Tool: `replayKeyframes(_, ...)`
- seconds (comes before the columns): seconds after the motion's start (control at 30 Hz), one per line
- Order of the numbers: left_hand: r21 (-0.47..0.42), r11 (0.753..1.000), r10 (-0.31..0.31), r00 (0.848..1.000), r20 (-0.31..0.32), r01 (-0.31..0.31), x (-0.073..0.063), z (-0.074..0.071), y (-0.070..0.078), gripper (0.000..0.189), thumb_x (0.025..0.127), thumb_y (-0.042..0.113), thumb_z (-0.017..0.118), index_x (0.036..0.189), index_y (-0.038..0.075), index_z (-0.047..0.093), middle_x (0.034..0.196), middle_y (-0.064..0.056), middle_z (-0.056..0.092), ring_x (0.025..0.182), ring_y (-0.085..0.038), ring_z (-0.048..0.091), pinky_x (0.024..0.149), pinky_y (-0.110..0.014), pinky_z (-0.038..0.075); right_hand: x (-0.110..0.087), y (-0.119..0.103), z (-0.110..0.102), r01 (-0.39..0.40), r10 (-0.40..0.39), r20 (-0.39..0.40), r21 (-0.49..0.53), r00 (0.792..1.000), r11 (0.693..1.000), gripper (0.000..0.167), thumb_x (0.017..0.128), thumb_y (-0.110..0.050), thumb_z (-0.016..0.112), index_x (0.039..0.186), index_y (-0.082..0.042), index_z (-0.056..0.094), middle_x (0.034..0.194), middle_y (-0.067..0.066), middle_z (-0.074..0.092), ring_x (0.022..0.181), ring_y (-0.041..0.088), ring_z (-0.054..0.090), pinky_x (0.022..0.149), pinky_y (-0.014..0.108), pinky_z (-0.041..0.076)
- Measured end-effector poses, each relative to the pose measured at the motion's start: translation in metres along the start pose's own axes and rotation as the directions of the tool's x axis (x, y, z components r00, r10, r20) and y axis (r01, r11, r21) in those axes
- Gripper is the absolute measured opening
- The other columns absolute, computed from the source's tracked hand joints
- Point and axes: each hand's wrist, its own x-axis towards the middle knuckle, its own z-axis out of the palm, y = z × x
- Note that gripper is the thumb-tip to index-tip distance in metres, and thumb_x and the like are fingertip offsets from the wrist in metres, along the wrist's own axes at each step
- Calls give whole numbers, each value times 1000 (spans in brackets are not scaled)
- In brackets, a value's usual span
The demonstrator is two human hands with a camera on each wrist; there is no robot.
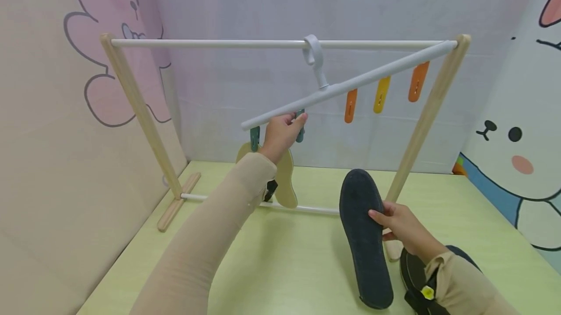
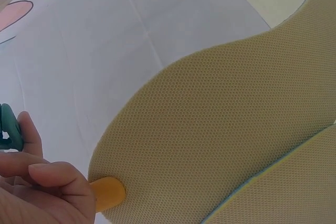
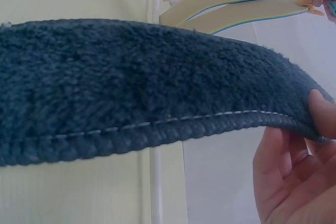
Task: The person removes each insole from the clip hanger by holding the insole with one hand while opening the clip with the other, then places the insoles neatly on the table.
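My left hand [image 1: 284,135] is raised to the low end of a tilted white hanger [image 1: 324,95] and pinches a green clip [image 1: 300,127] with thumb and fingers. Just beside it, two tan insoles [image 2: 210,114] hang from the hanger, one by another green clip [image 1: 254,138] and one by a yellow clip [image 2: 109,192]. The hand and sleeve cover part of them in the head view. My right hand [image 1: 405,227] grips a dark fuzzy insole [image 1: 365,237] by its right edge, thumb on the face towards me. That insole is held upright, in front of the rack.
The hanger hooks over the top bar [image 1: 210,44] of a wooden rack [image 1: 431,115]. Two orange clips and a yellow clip [image 1: 382,95] hang from its raised right side. Dark footwear with a yellow flower [image 1: 428,292] lies on the pale table [image 1: 245,266] under my right sleeve. Cartoon-printed walls surround it.
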Motion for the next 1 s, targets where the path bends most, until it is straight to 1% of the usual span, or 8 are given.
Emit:
replayKeyframes(0.17, 14, 1000, -7, 1000, -1, 7, 0, 0, 1, 30, 97, 31, 59, 83, 5, 64, 66, 2, 53, 58, -10, 37, 55, -23, 28, -1, 2, -2, 3, -3, 12, 2, 1000, 1000, 34, 99, -14, 54, 117, 15, 52, 88, 4, 66, 78, 15, 60, 64, 35, 53)
replayKeyframes(0.33, -13, 1000, -16, 1000, 8, 16, -2, 1, 2, 30, 97, 31, 58, 82, 6, 62, 64, 2, 52, 58, -10, 39, 56, -24, 29, -3, 5, -5, 1, -1, 36, 5, 999, 1000, 32, 98, -8, 53, 120, 15, 49, 87, 4, 66, 77, 16, 60, 63, 36, 52)
replayKeyframes(0.43, -17, 1000, -15, 1000, 7, 15, -2, 1, 2, 29, 97, 30, 58, 81, 6, 62, 64, 2, 52, 59, -10, 40, 57, -24, 30, -4, 8, -7, -9, 9, 39, 1, 999, 1000, 34, 99, -10, 52, 122, 15, 48, 89, 4, 66, 78, 16, 60, 64, 36, 52)
replayKeyframes(0.57, 0, 1000, -15, 1000, 0, 15, -2, 2, 1, 30, 97, 30, 58, 81, 5, 63, 64, 2, 52, 59, -10, 40, 57, -24, 29, -5, 11, -11, -19, 19, 33, 0, 999, 1000, 38, 100, -13, 51, 124, 16, 47, 90, 3, 65, 78, 16, 59, 63, 35, 52)
replayKeyframes(0.7, -8, 1000, -30, 1000, 5, 30, -2, 4, 1, 29, 97, 31, 59, 84, 5, 64, 64, 2, 52, 59, -10, 40, 58, -24, 30, -7, 15, -13, -31, 30, 38, 11, 999, 999, 41, 101, -15, 50, 127, 17, 45, 90, 1, 64, 77, 15, 59, 62, 34, 51)
replayKeyframes(0.9, -16, 999, -41, 999, 17, 42, -1, 6, 3, 29, 96, 32, 59, 85, 5, 65, 63, 3, 52, 58, -9, 40, 57, -23, 30, -11, 20, -16, -49, 48, 47, 19, 998, 999, 38, 101, -18, 51, 120, 15, 49, 88, 1, 62, 77, 16, 58, 62, 33, 51)
replayKeyframes(1.0, -8, 999, -38, 999, 17, 38, 0, 7, 4, 30, 96, 31, 60, 84, 5, 64, 62, 3, 51, 56, -9, 38, 55, -23, 29, -12, 23, -17, -62, 61, 42, 15, 997, 998, 39, 101, -19, 52, 120, 15, 50, 87, 1, 63, 77, 16, 58, 62, 33, 51)
